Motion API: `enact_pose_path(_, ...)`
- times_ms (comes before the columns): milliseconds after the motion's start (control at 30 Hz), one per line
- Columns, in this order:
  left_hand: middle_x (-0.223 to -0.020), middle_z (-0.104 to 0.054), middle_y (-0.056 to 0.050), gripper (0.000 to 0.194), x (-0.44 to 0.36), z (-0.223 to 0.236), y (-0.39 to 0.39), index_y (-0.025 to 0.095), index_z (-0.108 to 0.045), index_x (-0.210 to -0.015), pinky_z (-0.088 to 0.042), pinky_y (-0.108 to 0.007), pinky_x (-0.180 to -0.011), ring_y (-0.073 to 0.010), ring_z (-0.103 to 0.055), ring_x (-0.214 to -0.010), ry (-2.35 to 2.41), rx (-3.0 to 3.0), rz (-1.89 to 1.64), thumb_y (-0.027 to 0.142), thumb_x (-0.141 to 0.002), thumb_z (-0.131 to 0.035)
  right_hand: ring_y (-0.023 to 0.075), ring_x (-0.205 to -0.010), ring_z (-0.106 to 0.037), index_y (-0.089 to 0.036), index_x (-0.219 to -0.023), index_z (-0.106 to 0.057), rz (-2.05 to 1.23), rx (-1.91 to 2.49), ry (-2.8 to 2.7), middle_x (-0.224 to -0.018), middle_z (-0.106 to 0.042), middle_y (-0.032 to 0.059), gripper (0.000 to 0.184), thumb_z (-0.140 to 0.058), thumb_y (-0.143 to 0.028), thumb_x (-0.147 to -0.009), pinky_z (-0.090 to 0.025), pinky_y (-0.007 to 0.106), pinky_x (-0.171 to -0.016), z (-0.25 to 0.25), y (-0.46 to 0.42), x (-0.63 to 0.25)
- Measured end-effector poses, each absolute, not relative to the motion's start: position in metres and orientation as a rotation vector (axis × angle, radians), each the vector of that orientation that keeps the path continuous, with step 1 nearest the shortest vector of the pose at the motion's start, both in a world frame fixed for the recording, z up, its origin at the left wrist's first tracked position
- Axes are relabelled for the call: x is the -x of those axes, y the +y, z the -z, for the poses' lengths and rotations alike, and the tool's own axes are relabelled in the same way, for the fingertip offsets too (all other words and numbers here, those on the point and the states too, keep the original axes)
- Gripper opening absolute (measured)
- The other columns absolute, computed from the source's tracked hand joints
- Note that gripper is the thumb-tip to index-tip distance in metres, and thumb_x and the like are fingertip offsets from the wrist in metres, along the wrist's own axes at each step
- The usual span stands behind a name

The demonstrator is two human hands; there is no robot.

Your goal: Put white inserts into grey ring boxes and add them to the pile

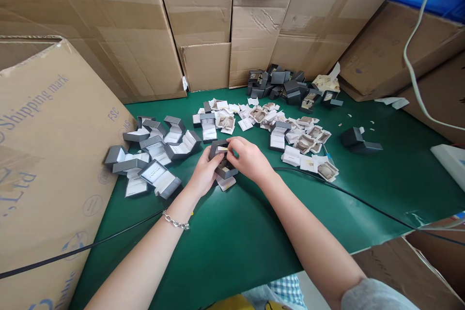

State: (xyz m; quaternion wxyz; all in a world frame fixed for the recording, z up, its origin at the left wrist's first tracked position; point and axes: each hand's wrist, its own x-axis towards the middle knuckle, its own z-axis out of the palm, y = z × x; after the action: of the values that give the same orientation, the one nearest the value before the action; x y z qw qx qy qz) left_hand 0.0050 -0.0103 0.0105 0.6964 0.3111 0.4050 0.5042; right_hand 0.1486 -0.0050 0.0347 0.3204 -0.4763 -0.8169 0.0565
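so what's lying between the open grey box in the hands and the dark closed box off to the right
In the head view, between the held box and the dark box lie scattered white inserts and one open grey box on green table.

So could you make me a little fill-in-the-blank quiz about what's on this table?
1. Both hands, left hand and right hand, hold one small open ____ box.
2. The table has a ____ cover.
3. The left wrist wears a silver ____.
4. The open boxes to the left show ____ linings.

Missing words: grey; green; bracelet; white
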Motion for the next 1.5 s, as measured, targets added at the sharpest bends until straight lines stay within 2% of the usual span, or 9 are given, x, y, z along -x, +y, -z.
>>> enact_pose_path(333, -0.083, -0.065, -0.003, 0.041, -0.007, -0.009, -0.011, 0.015, -0.059, -0.085, -0.046, -0.024, -0.064, -0.0158, -0.060, -0.075, 0.918, -0.766, -1.170, 0.035, -0.058, -0.083, 0.0189, -0.085, -0.062, -0.018, -0.080, -0.054, 0.081, 1.199, -2.215, -0.103, -0.060, 0.0088, 0.013, -0.055, -0.012, -0.092, -0.047, 0.023, -0.063, -0.027, -0.006, -0.143)
enact_pose_path(433, -0.086, -0.066, -0.005, 0.043, -0.007, -0.010, -0.011, 0.015, -0.059, -0.087, -0.047, -0.025, -0.066, -0.0180, -0.061, -0.078, 0.917, -0.760, -1.122, 0.034, -0.056, -0.084, 0.0189, -0.087, -0.062, -0.020, -0.088, -0.054, -0.063, 1.244, -2.136, -0.099, -0.061, 0.0059, 0.009, -0.055, -0.011, -0.089, -0.049, 0.023, -0.065, -0.025, -0.005, -0.142)
enact_pose_path(600, -0.087, -0.066, -0.005, 0.044, -0.005, -0.010, -0.011, 0.015, -0.061, -0.091, -0.049, -0.028, -0.068, -0.0207, -0.062, -0.082, 0.911, -0.778, -1.021, 0.027, -0.056, -0.084, 0.0171, -0.080, -0.063, -0.022, -0.105, -0.054, -0.530, 1.335, -1.810, -0.098, -0.063, 0.0012, 0.033, -0.060, -0.008, -0.076, -0.051, 0.024, -0.065, -0.023, 0.001, -0.143)
enact_pose_path(733, -0.087, -0.067, -0.005, 0.038, -0.003, -0.009, -0.012, 0.015, -0.062, -0.092, -0.048, -0.026, -0.069, -0.0204, -0.062, -0.083, 0.929, -0.871, -0.973, 0.023, -0.060, -0.080, 0.0147, -0.071, -0.061, -0.021, -0.091, -0.062, -0.720, 1.276, -1.839, -0.083, -0.065, -0.0028, 0.021, -0.062, -0.007, -0.075, -0.048, 0.022, -0.063, -0.022, 0.002, -0.143)
enact_pose_path(833, -0.084, -0.066, -0.004, 0.031, -0.001, -0.006, -0.012, 0.015, -0.062, -0.090, -0.047, -0.026, -0.066, -0.0199, -0.062, -0.079, 0.920, -0.931, -0.930, 0.023, -0.064, -0.077, 0.0152, -0.069, -0.061, -0.021, -0.081, -0.063, -0.630, 1.331, -1.954, -0.076, -0.065, -0.0032, 0.015, -0.058, -0.007, -0.080, -0.043, 0.021, -0.057, -0.023, -0.001, -0.140)
enact_pose_path(1067, -0.074, -0.063, -0.001, 0.020, 0.000, -0.009, -0.011, 0.016, -0.061, -0.080, -0.045, -0.024, -0.056, -0.0161, -0.059, -0.065, 0.968, -0.866, -0.910, 0.020, -0.063, -0.070, 0.0166, -0.063, -0.059, -0.022, -0.080, -0.061, -0.460, 1.469, -2.046, -0.070, -0.063, -0.0037, 0.014, -0.059, -0.008, -0.081, -0.042, 0.023, -0.051, -0.025, -0.004, -0.137)
enact_pose_path(1133, -0.073, -0.064, -0.002, 0.023, -0.001, -0.011, -0.011, 0.015, -0.062, -0.082, -0.045, -0.024, -0.055, -0.0162, -0.059, -0.064, 0.970, -0.782, -0.948, 0.022, -0.062, -0.071, 0.0152, -0.065, -0.061, -0.023, -0.090, -0.064, -0.610, 1.375, -1.948, -0.075, -0.064, -0.0038, 0.013, -0.061, -0.013, -0.083, -0.045, 0.021, -0.054, -0.023, -0.003, -0.138)
enact_pose_path(1267, -0.070, -0.062, -0.002, 0.015, 0.002, -0.014, -0.005, 0.013, -0.062, -0.079, -0.049, -0.024, -0.060, -0.0146, -0.060, -0.063, 0.970, -0.456, -1.036, 0.016, -0.065, -0.067, 0.0146, -0.075, -0.064, -0.020, -0.118, -0.057, -0.955, 1.171, -1.655, -0.099, -0.065, 0.0033, 0.031, -0.059, -0.026, -0.088, -0.052, 0.022, -0.064, -0.019, 0.001, -0.138)
enact_pose_path(1500, -0.071, -0.064, -0.002, 0.007, 0.004, -0.015, 0.001, 0.015, -0.063, -0.081, -0.053, -0.023, -0.060, -0.0136, -0.061, -0.064, 0.898, -0.292, -1.098, 0.017, -0.075, -0.060, 0.0138, -0.069, -0.062, -0.018, -0.090, -0.063, -0.866, 1.102, -1.557, -0.092, -0.065, 0.0017, 0.009, -0.059, -0.022, -0.083, -0.051, 0.024, -0.066, -0.015, 0.006, -0.137)
